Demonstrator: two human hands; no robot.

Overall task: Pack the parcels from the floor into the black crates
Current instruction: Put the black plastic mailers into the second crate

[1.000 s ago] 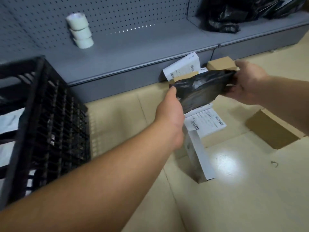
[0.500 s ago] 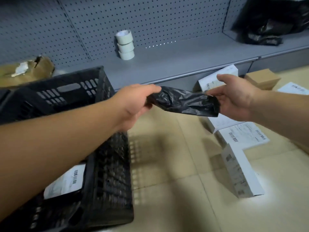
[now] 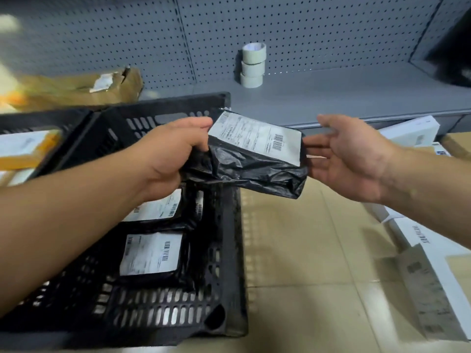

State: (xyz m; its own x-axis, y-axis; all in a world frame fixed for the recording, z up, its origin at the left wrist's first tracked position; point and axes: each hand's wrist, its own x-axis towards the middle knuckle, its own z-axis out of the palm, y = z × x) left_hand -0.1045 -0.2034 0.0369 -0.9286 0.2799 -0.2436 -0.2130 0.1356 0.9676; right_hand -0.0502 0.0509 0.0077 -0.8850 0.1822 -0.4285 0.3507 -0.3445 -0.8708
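Black crinkled plastic parcel with white label (image 3: 257, 159), pinched at one end by left hand (image 3: 165, 159) over black slotted plastic crate (image 3: 229, 250); right hand (image 3: 349, 159) open, fingers relaxed, just beside it. Risk: one-ended pinch on slack film may slip, dropping it outside the crate.

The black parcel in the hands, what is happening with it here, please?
A person is packing parcels. The left hand grips one end of a black plastic-wrapped parcel with a white shipping label, holding it above the right edge of a black slotted plastic crate. The right hand is open beside the parcel's other end. Two similar labelled parcels lie in the crate; white boxes remain on the floor.
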